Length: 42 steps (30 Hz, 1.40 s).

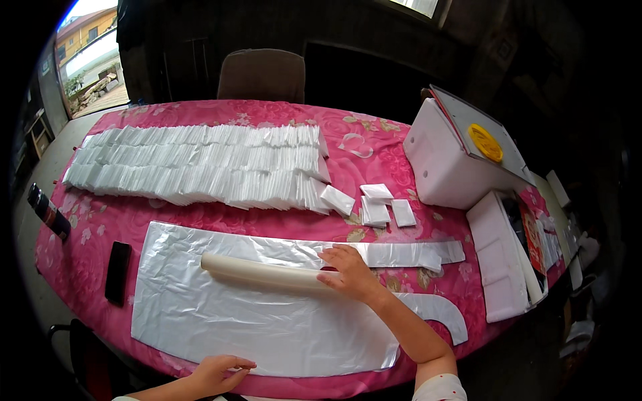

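While the large white plastic bag (pixel 254 331) lies flat across the near side of the worktop (pixel 87 267), its two handle strips pointing right, a pale roller (pixel 267 271) rests lengthwise on it, perhaps to press out air and creases. The right hand (pixel 349 271) lies loosely spread over the roller's right end, touching it without a closed grip, which would let it turn. The left hand (pixel 224 374) is at the bag's near edge, thumb and fingers close together, seemingly to steady it; whether plastic is pinched there, I cannot tell. Folded bags (pixel 194 164) stand packed in rows on the far side, probably to leave this working area free, with loose folded packets (pixel 376 212) beside them.
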Motion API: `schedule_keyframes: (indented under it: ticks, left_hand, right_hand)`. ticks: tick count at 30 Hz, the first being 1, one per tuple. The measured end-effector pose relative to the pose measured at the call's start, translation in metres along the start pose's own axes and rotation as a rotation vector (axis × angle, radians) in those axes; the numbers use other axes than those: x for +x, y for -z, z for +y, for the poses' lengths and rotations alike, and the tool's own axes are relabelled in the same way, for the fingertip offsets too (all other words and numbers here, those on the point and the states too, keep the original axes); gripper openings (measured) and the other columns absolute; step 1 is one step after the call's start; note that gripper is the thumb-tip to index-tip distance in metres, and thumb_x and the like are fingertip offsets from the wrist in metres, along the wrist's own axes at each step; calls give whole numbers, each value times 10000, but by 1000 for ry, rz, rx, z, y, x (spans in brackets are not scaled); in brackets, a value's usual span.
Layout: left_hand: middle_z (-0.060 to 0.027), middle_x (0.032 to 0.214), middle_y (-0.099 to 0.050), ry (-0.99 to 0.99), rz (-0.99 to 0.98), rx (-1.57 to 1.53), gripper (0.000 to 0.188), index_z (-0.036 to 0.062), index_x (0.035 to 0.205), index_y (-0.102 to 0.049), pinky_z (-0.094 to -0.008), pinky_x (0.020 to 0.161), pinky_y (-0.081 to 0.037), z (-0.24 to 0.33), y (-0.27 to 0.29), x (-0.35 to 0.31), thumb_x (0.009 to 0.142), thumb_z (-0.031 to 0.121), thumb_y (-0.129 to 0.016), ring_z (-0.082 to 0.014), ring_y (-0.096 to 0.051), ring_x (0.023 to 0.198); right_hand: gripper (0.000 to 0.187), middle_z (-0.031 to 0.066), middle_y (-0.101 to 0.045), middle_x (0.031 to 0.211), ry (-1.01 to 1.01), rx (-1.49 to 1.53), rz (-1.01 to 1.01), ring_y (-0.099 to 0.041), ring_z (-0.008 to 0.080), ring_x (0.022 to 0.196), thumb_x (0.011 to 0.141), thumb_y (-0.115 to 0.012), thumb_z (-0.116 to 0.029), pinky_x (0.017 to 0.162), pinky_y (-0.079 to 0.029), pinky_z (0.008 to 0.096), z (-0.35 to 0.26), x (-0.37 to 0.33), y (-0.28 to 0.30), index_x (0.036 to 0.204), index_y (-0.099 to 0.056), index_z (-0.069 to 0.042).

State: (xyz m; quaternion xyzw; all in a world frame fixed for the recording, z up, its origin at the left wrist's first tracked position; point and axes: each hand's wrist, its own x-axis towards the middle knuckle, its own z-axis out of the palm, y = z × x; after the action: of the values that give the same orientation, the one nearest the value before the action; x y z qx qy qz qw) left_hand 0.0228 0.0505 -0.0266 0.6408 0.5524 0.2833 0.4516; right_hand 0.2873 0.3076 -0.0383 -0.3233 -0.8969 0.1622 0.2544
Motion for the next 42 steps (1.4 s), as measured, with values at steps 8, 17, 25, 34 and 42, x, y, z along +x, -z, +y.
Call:
schedule_keyframes:
  ticks: [8, 17, 25, 34, 42]
  left_hand:
    - [-80, 1008, -635, -341, 45, 302, 304, 103, 1089, -594, -349, 738, -500, 10, 6, 34, 786, 113, -619, -260, -608, 883]
    - [-308, 1424, -112, -350, 69, 456, 774, -47, 1355, -246, -460, 1061, -233, 5, -46, 64, 802, 349, -615, -456, -192, 1307]
    - [-235, 1471, -54, -327, 38, 519, 805, 43, 1411, -200, -446, 1090, -160, 12, -62, 76, 779, 343, -599, -403, -96, 1355]
    - [-213, 1469, -133, -324, 37, 563, 768, 52, 1391, -279, -444, 1082, -190, 23, -65, 82, 750, 325, -603, -386, -139, 1350]
    - [-215, 1458, -167, -378, 9, 595, 750, 29, 1362, -313, -442, 1074, -217, 24, -64, 80, 736, 327, -598, -393, -169, 1340]
  right_hand:
    - [437, 133, -585, 907, -130, -133, -296, -560, 289, 864, 807, -617, -323, 771, -466, 372, -69, -38, 4, 1116, -561, -19]
    - [486, 211, -492, 1181, -224, 282, -84, -465, 342, 1102, 880, -504, -301, 949, -364, 397, -129, -115, -37, 1243, -461, 21]
    - [513, 154, -315, 1413, -250, -249, -152, -295, 310, 1304, 864, -502, -269, 1073, -221, 402, -76, -169, -1, 1320, -405, -54]
    - [430, 202, -412, 1338, -590, -520, 93, -368, 317, 1261, 900, -427, -179, 1058, -270, 374, 39, -249, 76, 1272, -432, 35]
    - [349, 186, -494, 1266, -930, -654, 275, -455, 305, 1194, 907, -426, -167, 991, -368, 345, 51, -266, 87, 1164, -538, 40]
